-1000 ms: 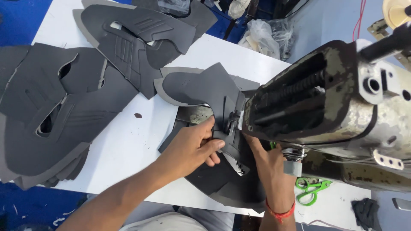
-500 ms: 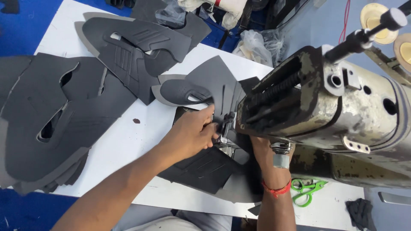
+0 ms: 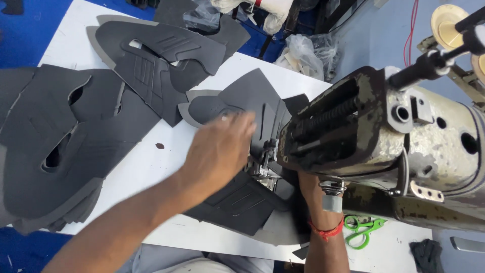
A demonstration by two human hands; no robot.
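Note:
My left hand (image 3: pixel 220 149) lies flat, fingers spread and blurred with motion, on a dark grey shoe-upper piece (image 3: pixel 242 202) at the needle area (image 3: pixel 265 164) of a worn cream sewing machine (image 3: pixel 384 146). Only the wrist of my right hand (image 3: pixel 316 202), with a red thread band, shows; the hand itself is hidden under the machine head. Another grey piece (image 3: pixel 252 98) lies just beyond my left fingers.
Stacks of dark grey cut shoe uppers (image 3: pixel 65 146) cover the left of the white table (image 3: pixel 141 167); more uppers (image 3: pixel 156 55) lie at the back. Green thread snips (image 3: pixel 361 230) rest under the machine. Plastic bags (image 3: pixel 303 50) sit behind; thread cones (image 3: pixel 447 23) stand top right.
My left hand has gone from pinching the piece near the needle to lying flat and spread on it, sliding left. The view has shifted closer to the machine.

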